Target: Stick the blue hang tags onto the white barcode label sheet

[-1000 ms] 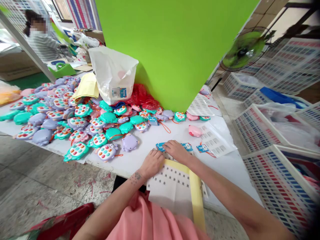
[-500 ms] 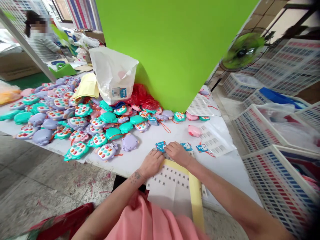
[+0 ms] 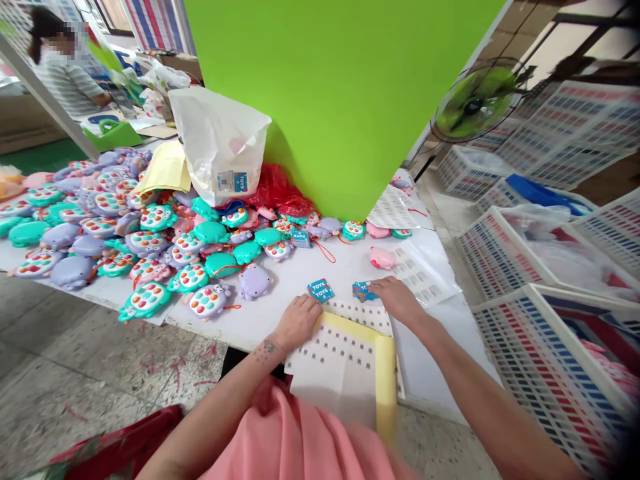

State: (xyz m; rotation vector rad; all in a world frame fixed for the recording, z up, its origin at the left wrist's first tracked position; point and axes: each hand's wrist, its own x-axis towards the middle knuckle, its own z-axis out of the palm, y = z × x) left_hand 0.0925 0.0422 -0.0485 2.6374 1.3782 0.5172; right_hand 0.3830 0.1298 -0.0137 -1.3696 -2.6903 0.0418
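Blue TOYS cards (image 3: pixel 320 289) lie on the white table, touching the fingertips of my left hand (image 3: pixel 299 321). That hand rests at the edge of a sticker sheet (image 3: pixel 345 343) with a yellow border; its fingers are together, and anything under them is hidden. To the right, my right hand (image 3: pixel 397 297) has its fingertips on a second group of blue cards (image 3: pixel 363 290), closed at their right end. Just beyond it sits a pink toy (image 3: pixel 383 258), beside another sticker sheet (image 3: pixel 423 273). A purple toy (image 3: pixel 255 281) lies face down left of the cards.
Teal, purple and pink pop toys (image 3: pixel 145 300) are heaped across the left of the table. Behind them stand a white plastic bag (image 3: pixel 217 137) and a green panel (image 3: pixel 325 100). Crates (image 3: pixel 540 347) and a fan (image 3: pixel 470 107) are at right. A person (image 3: pixel 70 73) sits back left.
My right hand has moved right, away from my left hand and the left cards, to the right group of cards. The view has shifted slightly.
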